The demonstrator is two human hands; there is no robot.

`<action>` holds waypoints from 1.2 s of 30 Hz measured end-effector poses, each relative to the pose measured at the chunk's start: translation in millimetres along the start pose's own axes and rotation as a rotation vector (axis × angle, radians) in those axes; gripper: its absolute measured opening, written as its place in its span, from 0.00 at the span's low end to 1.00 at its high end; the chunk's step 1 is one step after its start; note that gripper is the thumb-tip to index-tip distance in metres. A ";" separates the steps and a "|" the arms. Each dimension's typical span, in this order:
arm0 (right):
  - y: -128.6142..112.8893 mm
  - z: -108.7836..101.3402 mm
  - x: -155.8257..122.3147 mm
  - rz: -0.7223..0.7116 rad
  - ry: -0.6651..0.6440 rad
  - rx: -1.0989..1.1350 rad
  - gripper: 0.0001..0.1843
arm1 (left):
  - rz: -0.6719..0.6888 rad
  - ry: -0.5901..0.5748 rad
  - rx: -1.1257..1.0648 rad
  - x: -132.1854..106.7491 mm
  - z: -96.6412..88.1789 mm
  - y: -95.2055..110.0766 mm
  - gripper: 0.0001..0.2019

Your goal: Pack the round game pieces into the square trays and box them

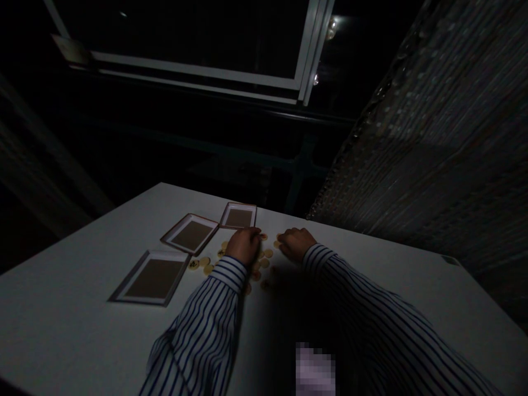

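Round pale Chinese chess pieces [264, 263] lie loose on the white table, several with dark or reddish characters. My left hand [243, 246] is among them, fingers bent together, with the fingertips at a reddish-marked piece [263, 236]. To the right, my right hand [297, 243] is closed, its fingertips pinched at a piece [277, 244] on the side facing my left hand. Part of the cluster is hidden beneath my left hand and wrist. Left of my left hand lie more pieces, one with a black character [193, 264]. Dim light blurs the fingertips.
Three shallow box parts with brown insides, a near one [154, 278], a middle one [192, 235] and a far one [238, 215], lie to the left and back on the white table [82, 264]. A shiny bead curtain [404, 143] hangs at right. Behind is a window frame [198, 71].
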State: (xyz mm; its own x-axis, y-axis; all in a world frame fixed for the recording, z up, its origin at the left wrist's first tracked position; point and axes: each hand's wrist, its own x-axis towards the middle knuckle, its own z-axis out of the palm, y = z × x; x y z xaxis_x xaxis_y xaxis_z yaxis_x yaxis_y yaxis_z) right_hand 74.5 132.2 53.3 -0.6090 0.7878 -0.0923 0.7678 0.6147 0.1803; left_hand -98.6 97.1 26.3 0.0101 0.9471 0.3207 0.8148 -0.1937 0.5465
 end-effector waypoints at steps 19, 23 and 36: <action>-5.3 12.7 13.9 0.022 -0.049 0.070 0.16 | 0.067 -0.076 0.076 12.7 8.9 3.7 0.12; 1.1 10.0 11.7 0.034 -0.046 0.232 0.16 | 0.076 -0.081 0.023 13.4 5.8 3.4 0.12; 14.6 22.2 14.8 0.183 -0.025 1.417 0.15 | 0.136 -0.122 -0.134 13.1 6.7 10.4 0.17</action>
State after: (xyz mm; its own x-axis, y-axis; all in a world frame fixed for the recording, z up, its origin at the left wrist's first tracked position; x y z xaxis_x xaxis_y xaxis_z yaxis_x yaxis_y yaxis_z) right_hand 81.2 153.8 32.8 -0.4892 0.8502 -0.1948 0.3903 0.0136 -0.9206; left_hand -86.1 109.2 31.0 0.1914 0.9322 0.3072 0.7166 -0.3466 0.6052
